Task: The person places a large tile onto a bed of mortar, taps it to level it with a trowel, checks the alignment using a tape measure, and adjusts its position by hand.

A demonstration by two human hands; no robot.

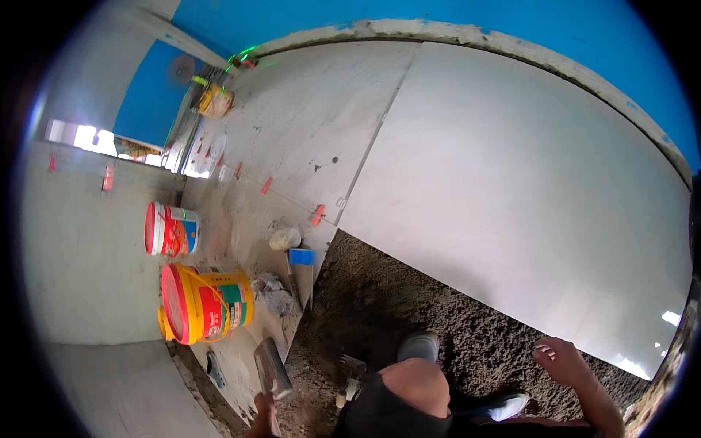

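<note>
At the bottom, my left hand [264,406] is closed round the handle of a flat metal trowel [272,366], its blade lying over the pale tiles beside the mortar edge. My right hand [558,360] is curled into a loose fist above the rough dark mortar bed [482,321], close to the front edge of a large pale tile [511,175]. Nothing shows in its fingers. Next to my bent knee, a second small tool [353,365] rests on the mortar, partly hidden by my leg.
Left stand a yellow bucket [186,303] and a white one [172,229], both red-lidded. Nearby lie a blue-headed tool [301,257], a crumpled bag [273,295] and a grey shoe-like object [215,369]. Red clips [318,214] line a tile joint. A blue wall [467,18] borders the back.
</note>
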